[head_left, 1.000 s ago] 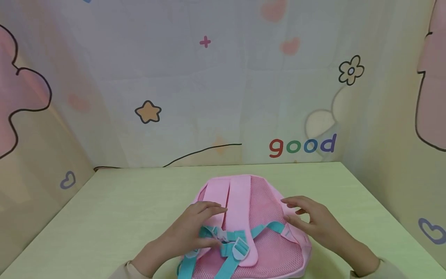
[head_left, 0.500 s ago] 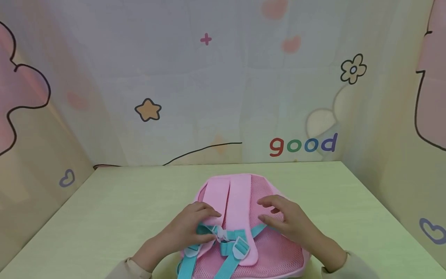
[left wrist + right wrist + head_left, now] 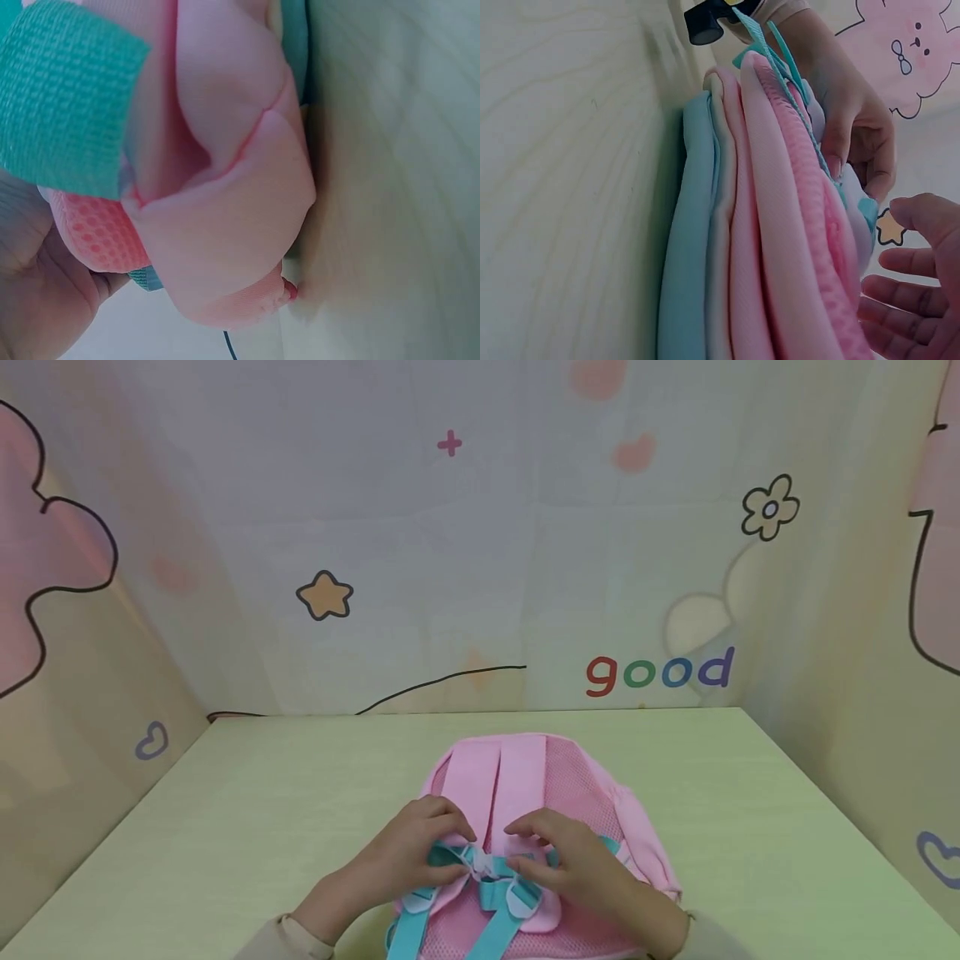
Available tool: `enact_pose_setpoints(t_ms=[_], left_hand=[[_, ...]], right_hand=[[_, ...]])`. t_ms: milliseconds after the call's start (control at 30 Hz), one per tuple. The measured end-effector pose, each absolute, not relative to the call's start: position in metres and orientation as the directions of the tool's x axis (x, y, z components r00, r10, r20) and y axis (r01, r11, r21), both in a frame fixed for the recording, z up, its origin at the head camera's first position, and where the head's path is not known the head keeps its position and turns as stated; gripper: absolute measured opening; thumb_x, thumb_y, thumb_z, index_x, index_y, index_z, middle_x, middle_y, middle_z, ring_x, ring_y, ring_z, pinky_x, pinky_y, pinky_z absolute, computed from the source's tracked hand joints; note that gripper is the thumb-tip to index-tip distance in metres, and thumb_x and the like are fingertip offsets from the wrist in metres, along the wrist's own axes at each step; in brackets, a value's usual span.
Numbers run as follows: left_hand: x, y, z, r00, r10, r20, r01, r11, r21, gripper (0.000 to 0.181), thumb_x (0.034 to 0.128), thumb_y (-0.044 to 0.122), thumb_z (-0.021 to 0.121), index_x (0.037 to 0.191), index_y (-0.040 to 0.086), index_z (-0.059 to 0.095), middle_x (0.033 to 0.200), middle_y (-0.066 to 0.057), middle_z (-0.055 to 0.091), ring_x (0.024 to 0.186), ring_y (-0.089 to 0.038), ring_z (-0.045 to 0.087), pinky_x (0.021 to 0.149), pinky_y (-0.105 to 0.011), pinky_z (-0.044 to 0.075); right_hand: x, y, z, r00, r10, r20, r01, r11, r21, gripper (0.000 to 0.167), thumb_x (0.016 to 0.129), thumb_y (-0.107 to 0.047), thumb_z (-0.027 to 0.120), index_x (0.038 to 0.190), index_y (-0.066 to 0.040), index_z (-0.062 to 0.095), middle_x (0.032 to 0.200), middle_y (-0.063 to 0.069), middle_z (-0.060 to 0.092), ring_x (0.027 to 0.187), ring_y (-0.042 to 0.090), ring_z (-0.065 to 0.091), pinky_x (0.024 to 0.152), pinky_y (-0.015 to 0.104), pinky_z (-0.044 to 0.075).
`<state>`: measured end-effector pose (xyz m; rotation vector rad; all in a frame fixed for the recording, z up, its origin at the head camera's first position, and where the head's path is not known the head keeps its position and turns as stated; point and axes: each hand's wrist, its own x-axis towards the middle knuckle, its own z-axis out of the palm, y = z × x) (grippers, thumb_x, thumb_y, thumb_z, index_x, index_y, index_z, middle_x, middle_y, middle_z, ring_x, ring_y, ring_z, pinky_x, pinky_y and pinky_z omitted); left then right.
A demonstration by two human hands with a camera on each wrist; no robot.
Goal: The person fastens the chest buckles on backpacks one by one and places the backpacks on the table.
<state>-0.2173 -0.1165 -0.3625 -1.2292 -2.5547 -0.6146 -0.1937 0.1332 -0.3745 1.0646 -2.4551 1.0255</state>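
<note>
A pink backpack [image 3: 581, 781] lies on the table with its mesh back and shoulder straps facing up. A teal chest strap crosses it, joined by a pale buckle [image 3: 481, 862] at the middle. My left hand [image 3: 412, 847] is at the buckle's left side, thumb and fingers bent but apart around the teal strap [image 3: 444, 855]. From the right comes my right hand [image 3: 573, 860], its fingertips near the buckle's right side. In the right wrist view the right hand [image 3: 922, 285] has spread fingers beside the bag, and the left hand [image 3: 862, 131] reaches in from the far side.
The pale wooden table [image 3: 262, 818] extends on both sides of the backpack. A printed backdrop [image 3: 375, 527] encloses the table at the back and sides. Teal webbing with slider buckles [image 3: 523, 897] hangs toward the front edge. A black object [image 3: 705, 26] shows by the left wrist.
My right hand has moved left from the backpack's right edge to near the buckle. The left hand has shifted slightly, its thumb and fingers nearer together. The backpack stays in place.
</note>
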Motion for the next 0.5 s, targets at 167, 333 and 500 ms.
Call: enact_pose_setpoints(t_ms=[167,333,500], left_hand=[[-0.217,-0.117,-0.363,-0.601,0.687,0.409,0.797,0.552,0.244,0.022,0.0748,0.019,0.081,0.092,0.016,0.068,0.093,0.006,0.061,0.095,-0.010,0.055,0.086,-0.029,0.048],[-0.217,-0.116,-0.364,-0.564,0.697,0.443,0.819,0.541,0.191,0.022,0.0734,0.020,0.082,0.090,0.016,0.067,0.090,0.006,0.062,0.092,-0.010,0.056,0.085,-0.030,0.047],[-0.217,-0.117,-0.364,-0.566,0.700,0.435,0.815,0.553,0.171,0.023,0.0733,0.021,0.082,0.089,0.016,0.066,0.089,0.007,0.063,0.090,-0.009,0.057,0.084,-0.029,0.047]], right_hand=[[-0.191,0.121,-0.378,-0.716,-0.522,0.463,-0.698,0.526,-0.487,0.027,0.085,-0.020,0.072,0.109,-0.009,0.065,0.105,0.001,0.069,0.093,0.014,0.064,0.082,0.027,0.053],[-0.190,0.112,-0.383,-0.721,-0.529,0.447,-0.692,0.528,-0.492,0.026,0.087,-0.024,0.071,0.108,-0.009,0.065,0.102,0.000,0.068,0.095,0.013,0.067,0.084,0.026,0.054],[-0.190,0.105,-0.386,-0.714,-0.528,0.459,-0.700,0.524,-0.486,0.023,0.089,-0.022,0.069,0.106,-0.008,0.065,0.101,0.002,0.067,0.092,0.013,0.069,0.082,0.025,0.055]])
